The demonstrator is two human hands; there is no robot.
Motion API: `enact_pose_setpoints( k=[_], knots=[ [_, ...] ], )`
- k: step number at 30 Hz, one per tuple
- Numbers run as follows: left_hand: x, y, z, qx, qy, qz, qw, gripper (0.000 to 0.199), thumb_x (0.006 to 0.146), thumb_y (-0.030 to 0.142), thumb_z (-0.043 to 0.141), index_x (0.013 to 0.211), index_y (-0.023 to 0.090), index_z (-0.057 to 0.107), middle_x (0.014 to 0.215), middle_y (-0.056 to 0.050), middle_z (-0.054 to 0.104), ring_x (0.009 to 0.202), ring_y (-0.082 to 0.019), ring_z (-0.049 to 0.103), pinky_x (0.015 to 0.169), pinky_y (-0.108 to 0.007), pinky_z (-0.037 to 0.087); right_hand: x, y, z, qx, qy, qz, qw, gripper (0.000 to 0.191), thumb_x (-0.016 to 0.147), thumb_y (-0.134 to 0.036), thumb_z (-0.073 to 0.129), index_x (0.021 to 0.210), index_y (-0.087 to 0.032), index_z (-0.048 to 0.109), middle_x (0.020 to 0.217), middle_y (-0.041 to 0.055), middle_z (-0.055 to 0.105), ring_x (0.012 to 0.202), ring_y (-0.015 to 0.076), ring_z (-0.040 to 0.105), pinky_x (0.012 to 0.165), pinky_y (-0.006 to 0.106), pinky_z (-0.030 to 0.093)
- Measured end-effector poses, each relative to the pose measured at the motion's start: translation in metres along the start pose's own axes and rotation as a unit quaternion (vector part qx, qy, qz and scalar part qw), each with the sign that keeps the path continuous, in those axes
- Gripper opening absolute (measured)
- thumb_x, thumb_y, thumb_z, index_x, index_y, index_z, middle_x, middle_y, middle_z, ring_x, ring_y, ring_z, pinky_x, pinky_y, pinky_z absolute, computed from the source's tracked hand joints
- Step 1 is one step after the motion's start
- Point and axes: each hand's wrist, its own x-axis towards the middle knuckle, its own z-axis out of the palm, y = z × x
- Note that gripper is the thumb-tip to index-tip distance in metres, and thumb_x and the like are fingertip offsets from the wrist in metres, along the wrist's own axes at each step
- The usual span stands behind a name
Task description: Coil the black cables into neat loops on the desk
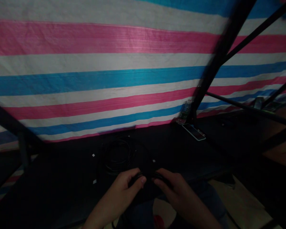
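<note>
Close to the table's front edge, my left hand (131, 183) pinches a dark cable (138, 175) between thumb and fingers. My right hand (169, 183) faces it a short gap away, its fingers also closed round a dark cable (159, 175). Whether both hold the same piece is too dark to tell. Just beyond my left hand, a coil of black cable (130, 152) lies on the black tabletop (69, 178). Small white tags (93, 155) show beside the coil, and another white tag (153, 161) is beyond my right hand.
A phone (194, 132) lies at the back right, near a clear plastic bottle (186, 109). Dark metal posts (209, 73) rise on both sides. A striped plastic sheet (109, 79) hangs behind the table. Another person (282, 136) is at the right edge.
</note>
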Motion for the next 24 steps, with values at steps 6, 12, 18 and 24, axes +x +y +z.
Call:
enact_pose_setpoints(
  k=[6,12,18,24],
  knots=[
    [0.006,-0.007,-0.008,-0.086,0.041,0.012,0.995,0.031,0.081,0.042,0.074,0.095,0.016,0.069,0.074,0.001,0.062,0.062,-0.010,0.053,0.060,-0.020,0.042,0.007,-0.002,-0.006,0.319,0.186,0.062,0.927,0.041,0.071,-0.053,0.079,0.086,-0.017,0.065,0.062,-0.0026,0.057,0.041,0.0037,0.031,0.037,0.016,0.024],
    [0.009,-0.044,0.019,-0.251,0.097,-0.023,0.963,0.042,0.081,0.053,0.073,0.101,0.016,0.070,0.100,-0.009,0.071,0.088,-0.020,0.066,0.080,-0.030,0.052,0.018,-0.016,-0.014,0.431,0.353,0.054,0.829,0.045,0.063,-0.047,0.088,0.081,-0.019,0.057,0.061,-0.0070,0.051,0.042,0.0032,0.034,0.040,0.016,0.033],
    [0.008,-0.049,0.077,-0.421,0.145,-0.033,0.895,0.058,0.069,0.065,0.077,0.099,0.016,0.068,0.105,-0.015,0.073,0.093,-0.028,0.070,0.077,-0.038,0.055,0.017,-0.007,0.020,0.448,0.356,0.065,0.818,0.041,0.073,-0.051,0.080,0.080,-0.020,0.053,0.059,-0.0089,0.044,0.042,0.0043,0.033,0.042,0.018,0.034],
    [0.030,-0.049,0.078,-0.473,0.267,-0.073,0.837,0.049,0.067,0.058,0.082,0.067,0.017,0.054,0.049,0.007,0.047,0.053,-0.012,0.057,0.057,-0.024,0.049,-0.005,0.049,0.068,0.339,0.269,0.029,0.901,0.044,0.090,-0.067,0.050,0.085,-0.023,0.049,0.067,-0.0029,0.051,0.056,0.0129,0.053,0.057,0.027,0.050]
  ],
)
